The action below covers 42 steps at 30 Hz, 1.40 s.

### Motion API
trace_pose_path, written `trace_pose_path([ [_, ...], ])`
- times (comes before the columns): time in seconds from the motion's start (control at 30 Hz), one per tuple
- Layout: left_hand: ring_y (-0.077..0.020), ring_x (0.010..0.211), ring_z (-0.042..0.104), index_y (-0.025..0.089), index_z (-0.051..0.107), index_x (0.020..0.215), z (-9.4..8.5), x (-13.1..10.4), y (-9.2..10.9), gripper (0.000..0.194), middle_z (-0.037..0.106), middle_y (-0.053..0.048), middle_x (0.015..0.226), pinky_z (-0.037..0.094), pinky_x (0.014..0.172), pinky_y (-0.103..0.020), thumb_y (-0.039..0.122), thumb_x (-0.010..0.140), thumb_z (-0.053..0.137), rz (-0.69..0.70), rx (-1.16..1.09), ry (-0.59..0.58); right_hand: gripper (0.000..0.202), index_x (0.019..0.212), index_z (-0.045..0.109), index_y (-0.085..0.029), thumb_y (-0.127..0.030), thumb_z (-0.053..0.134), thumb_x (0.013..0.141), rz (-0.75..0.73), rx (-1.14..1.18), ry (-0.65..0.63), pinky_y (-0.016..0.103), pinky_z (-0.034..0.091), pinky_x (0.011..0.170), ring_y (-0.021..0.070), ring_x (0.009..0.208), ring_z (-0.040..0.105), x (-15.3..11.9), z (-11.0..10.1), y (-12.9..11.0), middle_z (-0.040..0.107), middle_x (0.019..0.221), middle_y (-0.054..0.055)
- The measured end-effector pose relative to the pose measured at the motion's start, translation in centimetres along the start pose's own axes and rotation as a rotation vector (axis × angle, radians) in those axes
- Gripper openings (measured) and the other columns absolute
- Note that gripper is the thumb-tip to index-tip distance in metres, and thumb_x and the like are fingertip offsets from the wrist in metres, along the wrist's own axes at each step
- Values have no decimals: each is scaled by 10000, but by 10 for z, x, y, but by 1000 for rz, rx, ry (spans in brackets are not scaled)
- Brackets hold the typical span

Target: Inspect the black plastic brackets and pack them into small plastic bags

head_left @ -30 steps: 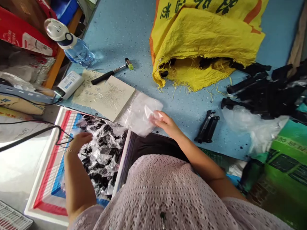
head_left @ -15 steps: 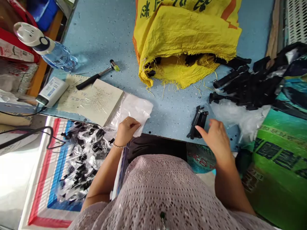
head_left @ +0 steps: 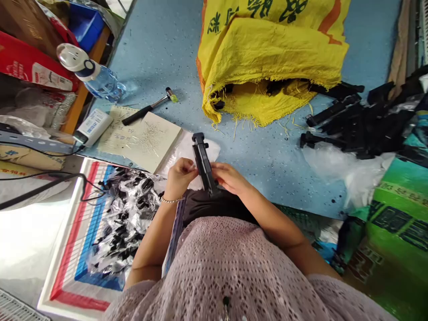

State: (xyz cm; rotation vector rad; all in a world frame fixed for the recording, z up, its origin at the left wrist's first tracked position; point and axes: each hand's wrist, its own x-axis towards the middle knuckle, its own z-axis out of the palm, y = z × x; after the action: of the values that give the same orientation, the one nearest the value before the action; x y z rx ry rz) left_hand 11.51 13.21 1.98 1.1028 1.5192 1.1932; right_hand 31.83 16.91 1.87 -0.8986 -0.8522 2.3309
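My right hand [head_left: 230, 178] is closed on a long black plastic part [head_left: 203, 164], held upright above the front edge of the table. My left hand [head_left: 181, 177], with a bead bracelet at the wrist, pinches the edge of a clear plastic bag [head_left: 211, 149] just left of the part. The bag lies partly behind the part, on a stack of similar clear bags beside a pale pad. Whether the left fingers also touch the part cannot be made out.
A yellow woven sack [head_left: 267, 58] lies open at the back. Black parts [head_left: 361, 120] are heaped at the right. A small hammer [head_left: 150, 107], a notepad [head_left: 160, 133] and a water bottle [head_left: 100, 80] are left. Below stands a basket [head_left: 63, 267] of bagged parts.
My right hand has taken the black part from the right side of the table and carried it left to my left hand. The left hand has stayed at the bag.
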Motion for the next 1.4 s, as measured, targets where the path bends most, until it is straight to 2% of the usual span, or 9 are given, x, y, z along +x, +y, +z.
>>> trace_pose_path([
  [0.17, -195, 963, 684, 211, 586, 782, -29, -10, 8, 118, 709, -73, 1041, 551, 826, -343, 149, 848, 663, 313, 323, 107, 373, 970, 745, -222, -554, 780, 802, -49, -110, 103, 273, 555, 659, 153, 735, 617, 13, -24, 3, 688, 810, 13],
  [0.3, -254, 1100, 692, 217, 748, 939, -31, -8, 11, 325, 728, -116, 1229, 554, 947, -427, 55, 922, 467, 430, 777, -19, 291, 1012, 770, -242, -483, 766, 848, -259, -384, 175, 315, 565, 846, 180, 961, 626, -3, -30, -2, 671, 1096, 50],
  [0.4, -241, 1085, 707, 199, 757, 1117, -25, -3, 12, 316, 740, -118, 1204, 568, 969, -410, 121, 958, 496, 392, 724, -68, 275, 1090, 773, -275, -453, 763, 880, -337, -452, 134, 339, 545, 934, 186, 1028, 626, -23, -23, -7, 646, 1191, 47],
  [0.53, -143, 781, 677, 203, 725, 1022, -22, -6, 11, 167, 741, -75, 1079, 573, 734, -306, 175, 905, 608, 221, 464, -95, 434, 1236, 722, -251, -495, 766, 880, -134, -220, -84, 329, 579, 835, 193, 940, 679, -42, -12, -6, 718, 1064, 47],
  [0.7, -166, 907, 688, 199, 589, 848, -21, -15, 12, 103, 723, -86, 1061, 560, 744, -285, 212, 863, 690, 107, 196, -161, 627, 1314, 656, -298, -479, 874, 755, -57, -25, 72, 274, 578, 649, 160, 747, 686, -27, -10, -3, 755, 1009, 14],
  [0.8, -194, 1009, 696, 195, 627, 868, -22, -18, 15, 69, 722, -101, 1102, 576, 834, -330, 168, 923, 596, 197, 344, -190, 505, 1130, 732, -244, -472, 894, 710, 26, 57, 78, 274, 567, 608, 150, 647, 666, -16, -17, -2, 757, 879, 6],
  [0.97, -250, 1121, 682, 212, 762, 1118, -24, -17, 15, 428, 724, -133, 1265, 588, 957, -454, 41, 940, 412, 382, 757, -122, 386, 909, 743, -192, -451, 904, 674, 145, 127, 76, 296, 586, 622, 170, 633, 692, -20, -28, 1, 763, 783, 32],
  [1.23, -258, 1104, 701, 207, 800, 1077, -15, -14, 13, 468, 736, -138, 1224, 631, 912, -434, -1, 901, 420, 425, 759, -251, 425, 973, 741, -207, -471, 902, 681, 74, 54, 127, 262, 551, 537, 148, 587, 657, -30, -38, 2, 739, 762, 2],
  [1.4, -274, 1126, 697, 156, 728, 1253, -12, -12, 12, 475, 707, -170, 1265, 621, 969, -453, 1, 907, 441, 398, 843, -145, 454, 1151, 692, -224, -385, 870, 765, -34, -64, 121, 228, 558, 611, 126, 724, 685, -37, -41, 3, 733, 911, 3],
])
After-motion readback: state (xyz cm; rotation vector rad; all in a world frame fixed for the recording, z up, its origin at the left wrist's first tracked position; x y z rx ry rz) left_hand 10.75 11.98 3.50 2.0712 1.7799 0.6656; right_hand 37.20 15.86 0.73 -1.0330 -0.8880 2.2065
